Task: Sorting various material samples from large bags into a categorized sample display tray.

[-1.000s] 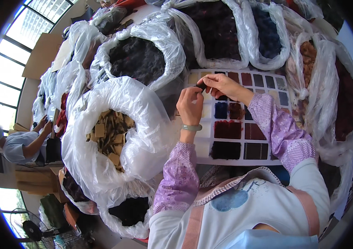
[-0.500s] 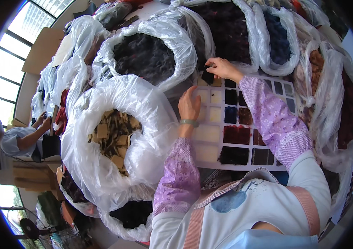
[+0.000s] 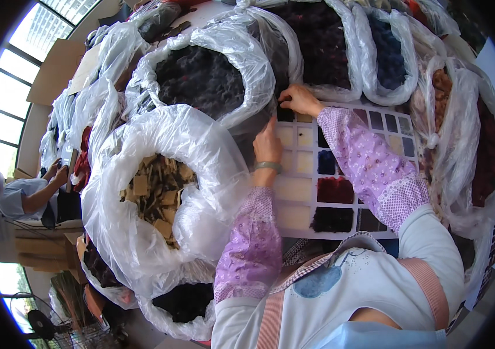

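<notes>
A white grid tray lies before me, its square cells holding cream, black, blue and dark red plush fabric pieces. At its far left corner a black fabric piece sits in a cell. My right hand bends over that corner, thumb and forefinger closed at the piece's far edge. Along the tray's left edge rests my left hand, its forefinger stretched toward the same corner; its lower fingers are partly hidden. My right forearm covers several middle cells.
To the left stands a plastic-lined bag of cream and dark scraps. Behind the tray are plastic-lined bags of black, dark red and blue pieces. Brown pieces fill another bag at right. Another person works at far left.
My right hand has moved left and slightly down, bringing the black fabric piece into the corner cell. My left hand has shifted slightly along the tray's edge, its forefinger now nearer that corner.
</notes>
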Motion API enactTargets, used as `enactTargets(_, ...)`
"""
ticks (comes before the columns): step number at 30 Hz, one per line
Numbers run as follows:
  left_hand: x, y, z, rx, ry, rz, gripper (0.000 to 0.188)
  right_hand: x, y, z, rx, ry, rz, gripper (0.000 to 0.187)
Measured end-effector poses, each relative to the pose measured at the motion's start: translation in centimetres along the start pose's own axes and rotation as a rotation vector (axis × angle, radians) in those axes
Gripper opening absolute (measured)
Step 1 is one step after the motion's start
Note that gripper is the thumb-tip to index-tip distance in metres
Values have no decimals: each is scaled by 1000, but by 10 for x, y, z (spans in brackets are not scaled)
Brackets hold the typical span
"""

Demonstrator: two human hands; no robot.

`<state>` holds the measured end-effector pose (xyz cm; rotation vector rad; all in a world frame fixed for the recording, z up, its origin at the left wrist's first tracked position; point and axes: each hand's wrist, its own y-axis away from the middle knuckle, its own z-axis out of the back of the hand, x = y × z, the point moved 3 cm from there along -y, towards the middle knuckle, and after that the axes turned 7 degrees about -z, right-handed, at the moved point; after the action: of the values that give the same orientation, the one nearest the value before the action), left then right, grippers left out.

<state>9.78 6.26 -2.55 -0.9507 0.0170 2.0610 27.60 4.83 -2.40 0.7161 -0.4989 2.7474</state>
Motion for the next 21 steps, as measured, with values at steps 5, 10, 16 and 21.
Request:
enactTargets(5, -2, 1, 1, -76, 13, -88, 52, 14, 28, -7, -127, 94, -2, 17)
enactTargets(10, 0, -4, -3, -63, -86, -139, 45, 33, 35, -9, -170, 294, 125, 9)
enactTargets(16, -51, -47, 72, 6, -269, -36, 19, 32, 28, -9, -135, 463, 79, 11)
enactTargets(21, -6, -133, 120, -212, -393, -2, 22, 6, 30, 30, -173, 161, -85, 12)
